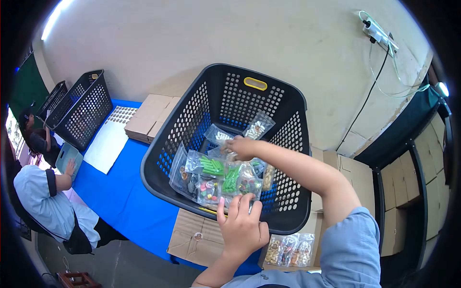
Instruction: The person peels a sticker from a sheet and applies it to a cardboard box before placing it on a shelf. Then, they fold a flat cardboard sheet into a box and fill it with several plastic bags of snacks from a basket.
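Note:
A large black perforated basket [293,96] stands tilted before me with several clear plastic packets inside. My right hand [242,148] reaches into it, fingers closed on a clear packet [230,156] whose contents are mostly hidden. My left hand [242,224] wraps over the near rim, fingertips against the packets and thumb outside. Close to these fingers lie packets of green sticks [211,166] and a packet of pink, yellow and green pieces [207,189]. Farther in are packets of white pieces [255,129]. A packet of tan pieces [268,177] leans at the right.
Flattened cardboard boxes [150,115] lie on the blue-covered table [129,192] beside a white sheet [106,144]. Another black basket [86,110] stands at left near a seated person [53,197]. More packets [289,249] sit in an open carton at the lower right. Cartons fill shelves [398,182].

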